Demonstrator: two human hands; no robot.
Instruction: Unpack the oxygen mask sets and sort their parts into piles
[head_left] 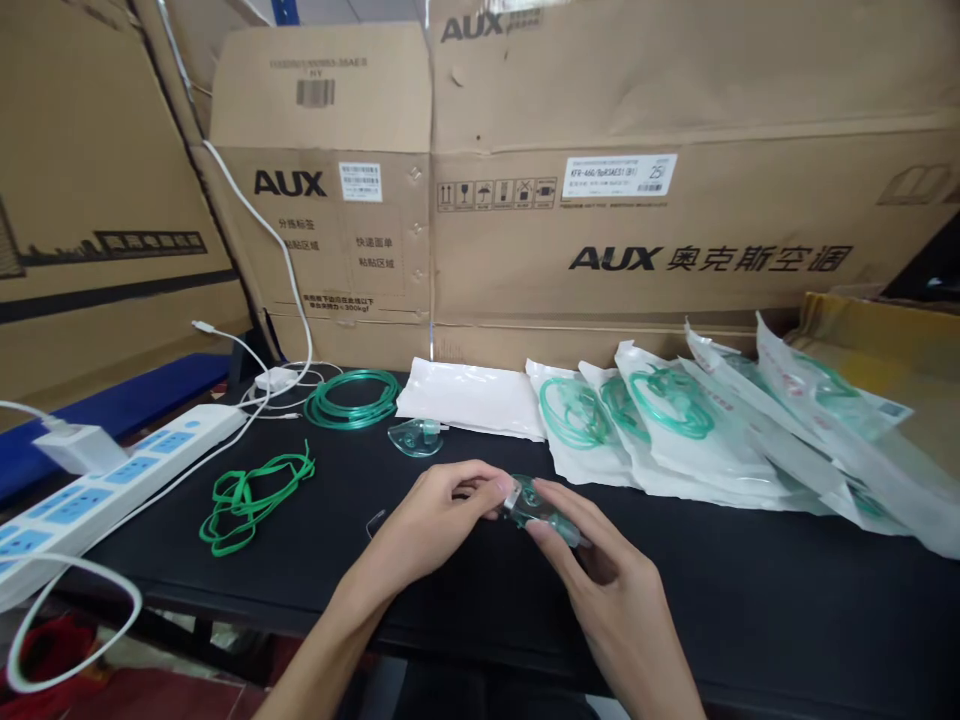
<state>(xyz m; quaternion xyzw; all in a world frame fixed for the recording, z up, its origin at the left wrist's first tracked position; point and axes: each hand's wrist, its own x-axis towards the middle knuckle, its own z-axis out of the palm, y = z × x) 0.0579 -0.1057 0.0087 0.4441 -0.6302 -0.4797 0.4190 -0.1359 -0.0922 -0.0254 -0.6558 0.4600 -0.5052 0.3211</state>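
Note:
Over the front middle of the black table, both hands hold a clear green oxygen mask (552, 518). The left hand (442, 510) pinches its edge at a small metal nose strip (512, 495). My right hand (611, 560) grips the mask body from the other side, thumb and fingers closed on it; the palm side is hidden. A second clear green mask (417, 437) lies behind the left hand. Further left rest a coil of green tubing (352, 399) and a tangled green elastic strap (251, 497).
Several white bags of packed masks (705, 430) lie overlapped at the right, beside a plain white packet (472, 398). A white power strip (127, 485) with cables (289, 250) runs along the left. Large cardboard boxes (510, 270) wall off the back.

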